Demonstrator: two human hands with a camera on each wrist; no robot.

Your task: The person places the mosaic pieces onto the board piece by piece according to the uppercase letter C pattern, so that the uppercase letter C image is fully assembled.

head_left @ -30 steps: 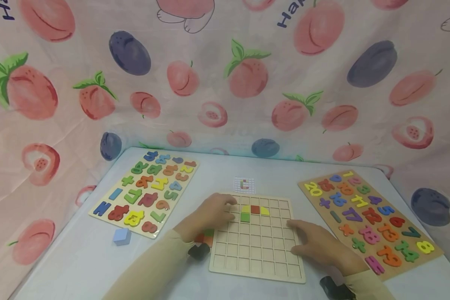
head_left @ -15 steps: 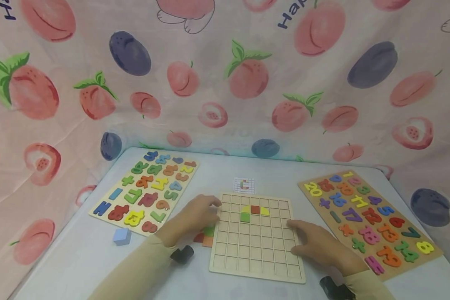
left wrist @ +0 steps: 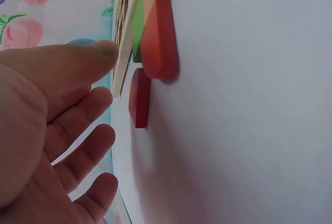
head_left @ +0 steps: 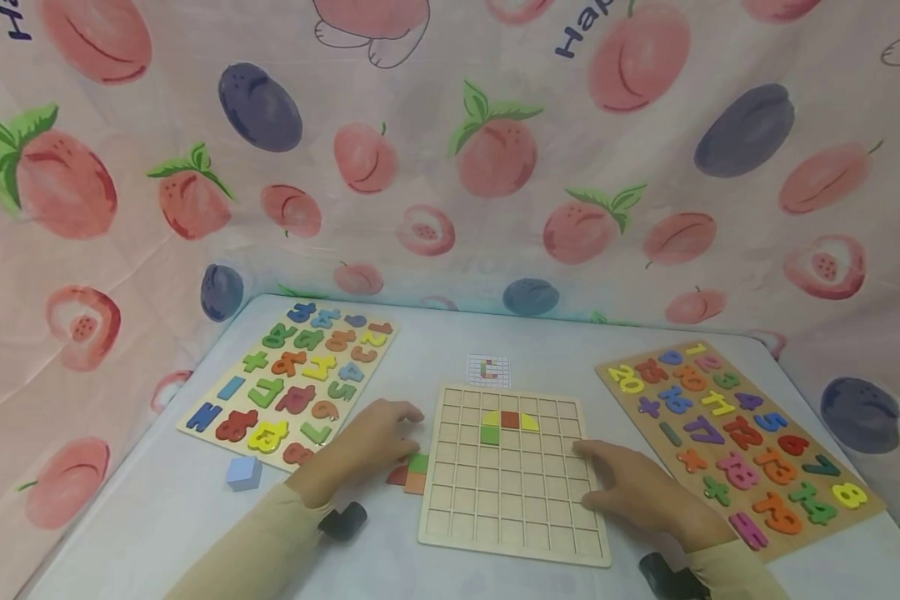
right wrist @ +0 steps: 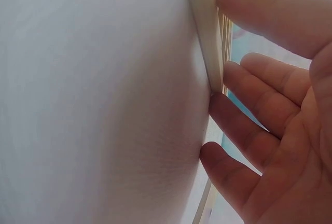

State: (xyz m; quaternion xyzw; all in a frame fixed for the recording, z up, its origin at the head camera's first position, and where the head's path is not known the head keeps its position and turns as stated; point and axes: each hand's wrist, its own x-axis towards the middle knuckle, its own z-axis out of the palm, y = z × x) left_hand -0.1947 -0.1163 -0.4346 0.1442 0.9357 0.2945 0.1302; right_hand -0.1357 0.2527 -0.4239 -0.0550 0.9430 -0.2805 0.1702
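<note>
A wooden grid board (head_left: 510, 508) lies on the white table. Set in its upper cells are a red square (head_left: 510, 419), two yellow rounded pieces (head_left: 529, 422) and a green square (head_left: 490, 434). To the left of the board, my left hand (head_left: 367, 440) hovers with loosely bent fingers and nothing held. Below it lie a loose green piece (head_left: 417, 463), an orange piece (head_left: 415, 483) and red pieces (left wrist: 160, 42), partly hidden in the head view. My right hand (head_left: 637, 483) rests against the board's right edge, its thumb and fingers spread and relaxed.
A small printed pattern card (head_left: 487, 371) lies just behind the board. Number puzzle boards stand at the left (head_left: 232, 412) and right (head_left: 720, 450). A pale blue block (head_left: 243, 473) sits near the left one. A fruit-patterned cloth (head_left: 450, 167) hangs behind the table.
My left hand has moved left and a little down, off the board's left edge, uncovering the loose green and orange pieces. The right hand stays where it was.
</note>
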